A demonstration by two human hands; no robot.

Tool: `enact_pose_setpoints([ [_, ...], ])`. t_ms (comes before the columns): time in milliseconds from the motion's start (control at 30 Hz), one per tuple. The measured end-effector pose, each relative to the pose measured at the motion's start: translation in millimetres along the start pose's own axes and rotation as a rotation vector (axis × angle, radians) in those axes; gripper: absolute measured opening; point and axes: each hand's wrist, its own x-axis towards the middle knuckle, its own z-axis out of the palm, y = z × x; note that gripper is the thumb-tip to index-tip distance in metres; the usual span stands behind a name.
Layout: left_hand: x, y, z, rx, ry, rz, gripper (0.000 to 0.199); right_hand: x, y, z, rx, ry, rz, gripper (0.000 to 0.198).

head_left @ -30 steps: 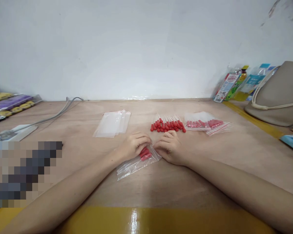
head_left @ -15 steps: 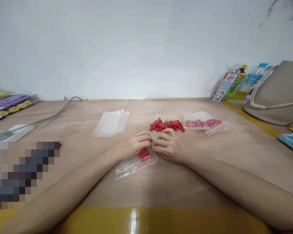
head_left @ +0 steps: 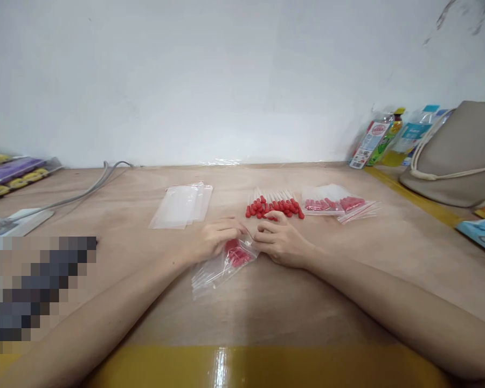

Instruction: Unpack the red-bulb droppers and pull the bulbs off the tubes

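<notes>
Both hands work at a clear zip-lock bag (head_left: 242, 253) with several red-tipped sticks inside, their red ends showing through the plastic. My left hand (head_left: 220, 237) is closed on the bag's upper left part, its fingers pinched near the top edge. My right hand (head_left: 283, 241) has curled fingers closed on the right end of that edge. More clear plastic (head_left: 212, 277) spreads out under and below my left hand. Just beyond my fingers lies a pile of loose red-tipped sticks (head_left: 275, 206), pale shafts pointing to the wall.
Flat bags (head_left: 180, 206) lie stacked at the left; filled bags (head_left: 335, 203) lie right of the pile. A grey cable (head_left: 78, 195) runs along the left. Bottles and a carton (head_left: 369, 143) stand by a beige bag (head_left: 456, 156) at the right. Yellow tape (head_left: 267, 366) covers the front edge.
My left hand has shifted slightly left and its fingers have drawn apart from my right hand. The bag between them has tilted and shows more of its red contents.
</notes>
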Motion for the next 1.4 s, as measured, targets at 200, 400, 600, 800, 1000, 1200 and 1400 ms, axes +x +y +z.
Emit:
enact_pose_setpoints([
  [200, 1, 10, -12, -0.106, -0.024, -0.246, 0.026, -5, 4, -3, 0.177, -0.057, 0.04, 0.015],
  [400, -5, 39, 0, -0.18, -0.19, -0.467, 0.088, -4, -1, -10, 0.447, -0.212, 0.232, 0.022],
  [600, -10, 40, 14, -0.242, -0.103, -0.441, 0.09, 1, -7, 1, 0.553, -0.125, 0.514, 0.015],
  [800, -5, 33, 10, -0.289, -0.062, -0.413, 0.098, 8, -11, -1, 0.61, -0.118, 0.57, 0.014],
  [1000, -5, 28, 8, -0.336, -0.04, -0.434, 0.106, 8, -16, -4, 0.647, -0.138, 0.654, 0.018],
  [1200, -7, 26, 7, -0.372, -0.035, -0.491, 0.105, 7, -17, -1, 0.913, -0.084, 0.777, 0.033],
  [1400, -8, 25, 8, -0.474, -0.062, -0.499, 0.103, 9, -17, -1, 0.876, -0.073, 0.72, 0.031],
])
